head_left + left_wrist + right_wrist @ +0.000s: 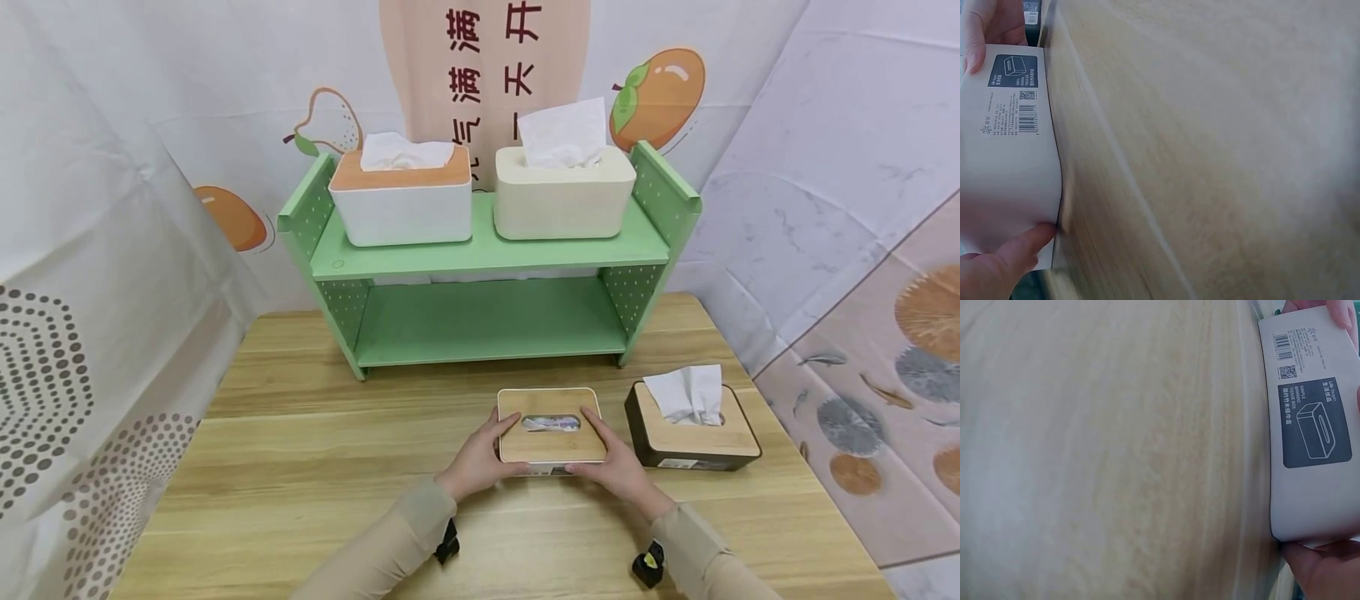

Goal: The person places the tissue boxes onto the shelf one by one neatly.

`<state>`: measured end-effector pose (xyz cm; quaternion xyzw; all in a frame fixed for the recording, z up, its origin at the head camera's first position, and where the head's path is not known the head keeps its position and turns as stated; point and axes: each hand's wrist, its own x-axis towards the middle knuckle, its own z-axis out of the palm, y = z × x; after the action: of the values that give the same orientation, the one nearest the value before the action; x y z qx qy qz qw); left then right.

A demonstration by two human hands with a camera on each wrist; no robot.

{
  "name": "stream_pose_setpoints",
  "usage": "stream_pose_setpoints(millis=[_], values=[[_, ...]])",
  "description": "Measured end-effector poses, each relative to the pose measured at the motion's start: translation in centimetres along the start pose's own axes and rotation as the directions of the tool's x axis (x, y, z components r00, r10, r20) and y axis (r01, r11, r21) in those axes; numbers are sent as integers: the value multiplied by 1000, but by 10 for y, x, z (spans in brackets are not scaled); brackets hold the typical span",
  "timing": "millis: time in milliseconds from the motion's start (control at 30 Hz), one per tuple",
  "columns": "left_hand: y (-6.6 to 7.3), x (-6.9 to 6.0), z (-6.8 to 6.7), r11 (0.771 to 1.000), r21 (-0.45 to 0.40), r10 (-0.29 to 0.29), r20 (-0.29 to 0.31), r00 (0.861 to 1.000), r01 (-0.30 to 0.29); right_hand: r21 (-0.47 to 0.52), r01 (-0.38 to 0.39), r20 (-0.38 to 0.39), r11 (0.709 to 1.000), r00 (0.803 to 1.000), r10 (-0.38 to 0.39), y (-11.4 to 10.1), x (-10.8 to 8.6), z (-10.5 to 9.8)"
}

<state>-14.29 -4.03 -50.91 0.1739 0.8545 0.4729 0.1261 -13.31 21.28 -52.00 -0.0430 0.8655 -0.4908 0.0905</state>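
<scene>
A white tissue box with a bamboo lid is between my two hands on the wooden table. No tissue stands up from its oval slot, where something patterned shows inside. My left hand grips its left end, thumb along the near side and fingers at the lid's edge. On the right end my right hand holds it the same way. Both wrist views show the white side of the tissue box with a dark printed label and a barcode, its lower edge at or close to the tabletop.
A black tissue box with a wooden lid stands just right of my right hand. Behind is a green two-tier shelf. Its top tier bears a white tissue box with an orange-brown lid and a cream tissue box, both with tissues sticking up.
</scene>
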Motion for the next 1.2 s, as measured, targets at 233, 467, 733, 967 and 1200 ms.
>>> stream_pose_setpoints(millis=[233,467,733,967,1200], values=[[-1,1,0,1000,-5,-2,11,1000,2,8,-23,-23,1000,999,23,-2,-1,2],[2,0,-4,1000,-8,1,-1,1000,-1,-7,-37,-41,999,998,36,-8,1,4],[10,-1,-16,999,-34,-7,-47,999,6,-21,-39,-38,999,999,38,-22,7,2],[15,-5,-33,1000,25,-6,-86,996,8,3,-41,-30,999,999,41,-39,12,6],[13,-11,-50,999,31,-16,-166,986,22,39,23,-45,999,999,-21,-54,21,19]])
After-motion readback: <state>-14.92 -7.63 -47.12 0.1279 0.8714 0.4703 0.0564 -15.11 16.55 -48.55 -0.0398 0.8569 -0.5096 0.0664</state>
